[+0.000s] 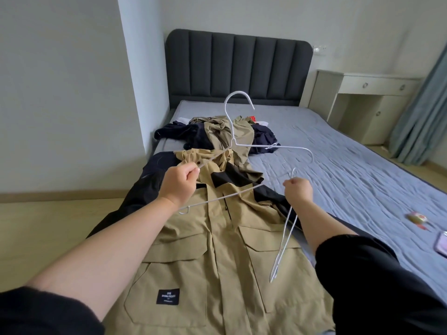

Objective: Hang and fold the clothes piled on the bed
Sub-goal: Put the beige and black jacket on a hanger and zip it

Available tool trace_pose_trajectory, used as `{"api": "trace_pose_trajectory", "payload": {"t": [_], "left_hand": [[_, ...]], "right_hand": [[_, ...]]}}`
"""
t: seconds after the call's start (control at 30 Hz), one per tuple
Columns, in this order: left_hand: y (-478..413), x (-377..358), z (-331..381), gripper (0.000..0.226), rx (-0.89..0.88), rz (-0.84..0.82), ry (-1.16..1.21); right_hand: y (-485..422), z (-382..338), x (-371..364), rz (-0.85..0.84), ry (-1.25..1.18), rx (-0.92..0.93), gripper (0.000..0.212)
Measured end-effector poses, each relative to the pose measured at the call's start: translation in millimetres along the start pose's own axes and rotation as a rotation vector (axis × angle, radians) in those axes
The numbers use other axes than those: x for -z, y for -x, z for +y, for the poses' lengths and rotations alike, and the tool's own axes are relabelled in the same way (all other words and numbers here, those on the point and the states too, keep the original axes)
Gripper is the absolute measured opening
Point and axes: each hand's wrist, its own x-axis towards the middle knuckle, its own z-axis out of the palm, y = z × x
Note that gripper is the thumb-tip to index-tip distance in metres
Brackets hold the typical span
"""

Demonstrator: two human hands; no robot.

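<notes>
A khaki jacket with black panels lies face up at the near left corner of the bed. Its front is closed, a black label sits on one lower pocket, and a dark sleeve runs along the bed's left edge. Above it the person holds both arms out, black sleeves pushed back. The left hand is curled, with thumb and fingers pinching one sloping arm of a white wire hanger. That hanger tilts up and away, its hook high over the bed. The right hand is closed in a fist round the top of a second hanger, which dangles edge-on down over the jacket's right side. The first hanger's far end curves in just beside this fist; I cannot tell whether the two wires touch. A small packet lies near the bed's right edge. Further up, against the left edge, sits the pile of khaki and navy clothes, crumpled together. Beyond it stands the dark padded headboard. A pale desk stands by the head's right corner, with a blue-grey curtain next to it.
</notes>
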Motion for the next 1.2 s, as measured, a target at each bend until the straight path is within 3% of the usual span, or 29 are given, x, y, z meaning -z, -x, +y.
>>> {"api": "trace_pose_trajectory", "payload": {"t": [0.23,0.37,0.53,0.7,0.97,1.2], "left_hand": [[3,-24,10,0.034,0.235,-0.031,-0.031],[8,-47,29,0.038,0.259,-0.116,-0.132],[15,-85,51,0.037,0.318,-0.17,-0.185],[22,-125,79,0.027,0.315,-0.257,-0.13],[42,-194,131,0.029,0.199,-0.458,-0.074],[58,-242,151,0.027,0.195,-0.532,0.089]], "right_hand": [[22,-6,-3,0.017,0.331,0.238,0.02],[30,-9,11,0.037,0.7,0.511,0.017],[29,-4,37,0.096,0.998,0.63,0.024],[14,45,70,0.031,1.233,0.539,0.025],[-14,163,124,-0.014,1.328,0.291,0.03],[-26,239,158,0.014,1.447,0.107,0.031]]}}
